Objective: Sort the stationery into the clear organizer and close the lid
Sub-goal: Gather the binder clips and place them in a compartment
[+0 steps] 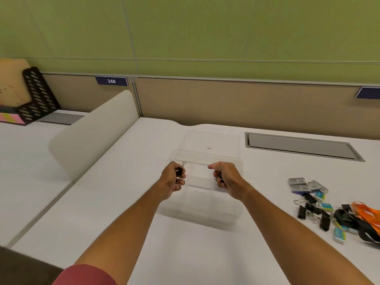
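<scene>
A clear organizer (pixel 202 210) with several compartments sits on the white desk, its clear lid (pixel 211 140) swung open and lying flat behind it. Over the box's far left part, my left hand (pixel 173 179) is closed around black binder clips (pixel 180 170). My right hand (pixel 226 178) hovers over the far right part, closed on more black binder clips (pixel 218 176). To the right lies a pile of stationery: black binder clips (pixel 314 212), small grey staple boxes (pixel 302 185), little blue-and-yellow packets (pixel 326 206).
An orange and black lanyard (pixel 362 219) lies at the right edge beside the pile. A grey cable hatch (pixel 300 146) is set into the desk at back right. A white divider panel (pixel 92 132) stands to the left, with a black file rack (pixel 35 95) beyond.
</scene>
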{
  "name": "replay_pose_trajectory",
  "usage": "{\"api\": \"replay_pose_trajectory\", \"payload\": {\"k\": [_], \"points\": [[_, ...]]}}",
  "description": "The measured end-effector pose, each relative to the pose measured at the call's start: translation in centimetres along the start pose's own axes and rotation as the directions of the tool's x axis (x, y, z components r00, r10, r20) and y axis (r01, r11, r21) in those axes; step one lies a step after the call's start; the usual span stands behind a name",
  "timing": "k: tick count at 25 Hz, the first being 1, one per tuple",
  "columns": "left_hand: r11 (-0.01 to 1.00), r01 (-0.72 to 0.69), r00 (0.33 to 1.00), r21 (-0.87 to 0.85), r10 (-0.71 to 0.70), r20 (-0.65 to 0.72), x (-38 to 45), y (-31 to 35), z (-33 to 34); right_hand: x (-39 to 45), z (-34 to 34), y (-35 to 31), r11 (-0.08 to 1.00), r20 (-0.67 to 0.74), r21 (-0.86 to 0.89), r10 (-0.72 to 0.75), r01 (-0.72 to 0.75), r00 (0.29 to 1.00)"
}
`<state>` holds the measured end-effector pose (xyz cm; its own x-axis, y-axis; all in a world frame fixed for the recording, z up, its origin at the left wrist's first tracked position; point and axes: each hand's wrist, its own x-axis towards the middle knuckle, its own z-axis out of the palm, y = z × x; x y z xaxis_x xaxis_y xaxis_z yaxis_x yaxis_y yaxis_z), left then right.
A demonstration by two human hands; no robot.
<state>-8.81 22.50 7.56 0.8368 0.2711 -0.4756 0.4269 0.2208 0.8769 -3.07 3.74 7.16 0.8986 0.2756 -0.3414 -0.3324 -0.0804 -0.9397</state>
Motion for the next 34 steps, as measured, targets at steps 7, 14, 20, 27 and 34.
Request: {"api": "replay_pose_trajectory", "payload": {"k": [7,14,20,27,34], "points": [[0.938,-0.047,0.999,0.343,0.039,0.029,2.6,-0.1,-7.4,1.3,7.0,0.2,0.998,-0.037,-0.062,0.009,-0.011,0.999],[0.331,-0.408,0.9,0.851,0.301,0.314,4.1,-1.8,-7.5,1.8,9.6,1.2,0.991,-0.11,-0.125,0.023,-0.037,0.994],[0.105,-0.493,0.855,0.864,0.241,0.458,5.3,-2.0,-5.7,1.5,9.3,1.7,0.981,-0.172,-0.187,0.011,-0.044,0.985],[0.091,-0.548,0.835,0.832,0.128,0.536,6.6,-2.3,-5.7,1.1,9.6,2.3,0.912,-0.139,-0.41,-0.089,0.025,0.986],[0.173,-0.6,0.8,0.781,0.13,0.586,6.0,-1.8,-5.8,1.3,10.2,2.1,0.834,-0.114,-0.55,-0.13,0.046,0.985]]}}
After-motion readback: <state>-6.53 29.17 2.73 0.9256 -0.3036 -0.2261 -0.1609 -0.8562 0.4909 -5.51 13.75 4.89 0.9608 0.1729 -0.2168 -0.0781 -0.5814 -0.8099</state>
